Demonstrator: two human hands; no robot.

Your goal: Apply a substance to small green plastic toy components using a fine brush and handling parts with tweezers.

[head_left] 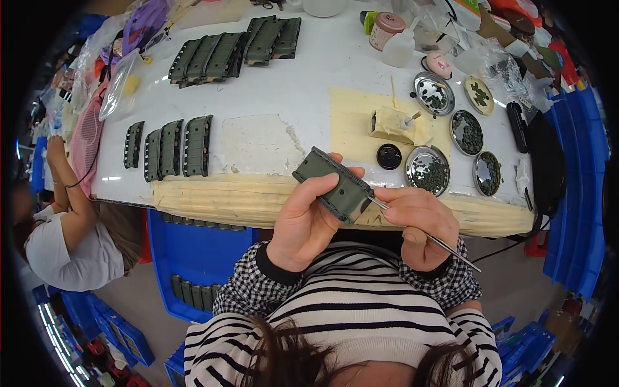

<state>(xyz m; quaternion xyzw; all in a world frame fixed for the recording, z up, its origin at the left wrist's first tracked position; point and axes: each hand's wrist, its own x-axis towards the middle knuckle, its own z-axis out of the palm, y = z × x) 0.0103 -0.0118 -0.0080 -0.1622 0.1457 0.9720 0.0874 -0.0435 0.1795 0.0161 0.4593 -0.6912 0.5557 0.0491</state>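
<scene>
My left hand (306,219) grips a dark green, slightly curved plastic part (335,187) with ribbed edges and a brown camouflage patch at its lower right end. It is held tilted above the table's padded front edge. In my right hand (422,222) is a slim metal tool (451,248); its tip touches or nearly touches the part's right end, and I cannot tell whether it is tweezers or a rod. Similar green parts (196,145) lie in a row at the left of the table, and more green parts (206,58) sit farther back.
Small dishes (428,171) with green bits stand at the right, near a black round pot (389,156) and a taped block (393,126) with sticks. A squeeze bottle (398,48) is behind. Below left, a blue tray (193,248) holds parts. Another person (77,238) sits at the left.
</scene>
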